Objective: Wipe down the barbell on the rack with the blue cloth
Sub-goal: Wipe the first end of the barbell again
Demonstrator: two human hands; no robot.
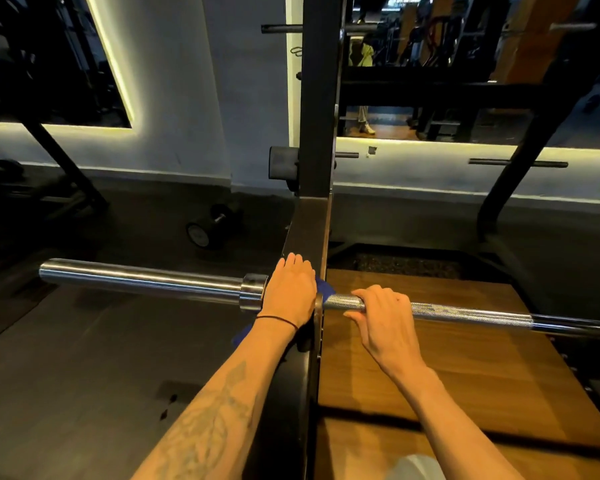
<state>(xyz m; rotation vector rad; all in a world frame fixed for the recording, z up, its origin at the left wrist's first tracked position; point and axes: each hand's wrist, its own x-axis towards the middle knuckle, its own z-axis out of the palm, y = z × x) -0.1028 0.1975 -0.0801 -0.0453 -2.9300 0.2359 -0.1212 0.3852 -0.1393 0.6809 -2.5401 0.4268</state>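
Crosswise before the person runs the barbell (pixel 465 311), resting on the rack (pixel 317 140) — a smooth chrome sleeve at the left end, a raised collar, then a shaft with rough, glinting knurling that gives way to plain dark steel toward the right edge, where it is cut off. The rack upright is a square, matte black post; beneath the right side lies a wooden platform (pixel 447 368) with a warm grain, and dark rubbery floor (pixel 84 358) to the left. The left hand (pixel 290 291) lies flat, fingers straight and together, pressing the blue cloth (pixel 324 289) onto the bar just inside the collar — only small folds of cloth peek out beside the palm and below the wrist. The right hand (pixel 383 315) curls over the knurled shaft, gripping it. A dumbbell (pixel 210 228) sits dim on the floor behind.
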